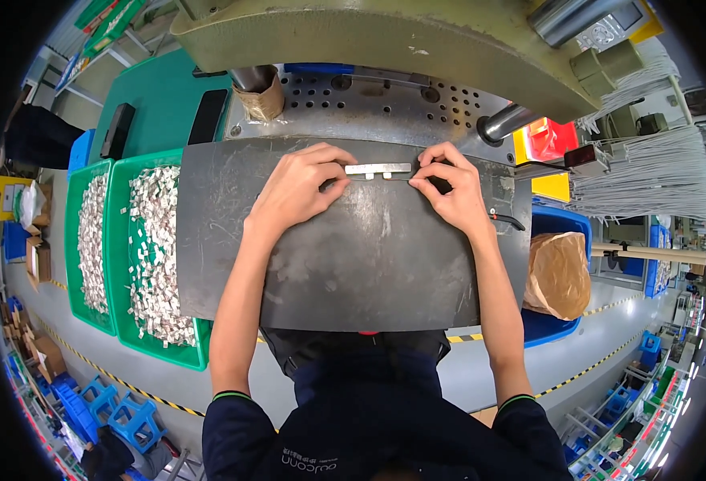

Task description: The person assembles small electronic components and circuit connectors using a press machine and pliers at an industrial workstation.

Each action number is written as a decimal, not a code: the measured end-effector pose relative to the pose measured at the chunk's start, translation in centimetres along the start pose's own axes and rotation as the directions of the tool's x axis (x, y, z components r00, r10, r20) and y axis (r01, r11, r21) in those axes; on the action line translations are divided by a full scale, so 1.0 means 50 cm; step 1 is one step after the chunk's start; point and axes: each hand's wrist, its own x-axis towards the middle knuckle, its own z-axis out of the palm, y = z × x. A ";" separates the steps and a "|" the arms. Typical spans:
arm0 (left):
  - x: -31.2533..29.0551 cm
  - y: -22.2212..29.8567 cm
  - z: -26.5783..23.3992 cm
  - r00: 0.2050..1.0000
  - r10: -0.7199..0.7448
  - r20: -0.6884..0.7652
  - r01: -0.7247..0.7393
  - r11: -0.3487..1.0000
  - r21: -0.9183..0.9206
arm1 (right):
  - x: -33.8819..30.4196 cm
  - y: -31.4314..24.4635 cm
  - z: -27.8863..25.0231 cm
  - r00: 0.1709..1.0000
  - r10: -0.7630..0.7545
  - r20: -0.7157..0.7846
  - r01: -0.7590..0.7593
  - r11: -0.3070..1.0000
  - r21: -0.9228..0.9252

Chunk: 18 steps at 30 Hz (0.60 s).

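A short silvery metal bar (378,168) lies crosswise near the far edge of a dark grey metal plate (369,280). My left hand (303,186) has its fingers curled, thumb and fingertips closed at the bar's left end. At the opposite end, my right hand (453,188) is bent in a pinch, thumb and fingertips against the bar. Two small light tabs (378,175) show along the bar's near side; whether they are fixed to it I cannot make out. Both forearms rest over the plate.
Green bins (200,341) full of small metal pieces stand at the left. A heavy press frame (385,40) spans above a perforated steel bed (385,104). At the right sit a blue crate (557,325) with brown paper (557,276), a red bin (552,140) and bundled pale rods (649,176).
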 end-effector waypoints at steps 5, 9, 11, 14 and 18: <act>-0.008 0.004 -0.006 0.999 -0.041 -0.021 0.041 0.999 0.013 | -0.003 -0.013 -0.003 0.997 0.068 0.023 -0.068 0.998 -0.007; 0.000 0.021 0.000 0.995 -0.055 -0.086 0.053 0.998 -0.030 | 0.003 -0.034 0.009 0.999 -0.007 -0.046 0.007 1.000 -0.008; 0.006 0.031 0.015 0.983 0.005 -0.185 -0.011 0.999 -0.031 | 0.009 -0.042 0.031 0.997 -0.064 -0.038 0.061 0.995 -0.074; 0.007 0.027 0.049 0.980 0.037 -0.194 -0.038 0.999 0.001 | 0.010 -0.033 0.057 0.999 -0.048 -0.002 0.048 0.997 -0.057; 0.012 0.018 0.058 0.979 0.016 -0.204 -0.017 1.000 -0.004 | 0.015 -0.040 0.056 0.998 -0.063 -0.027 0.060 0.995 -0.078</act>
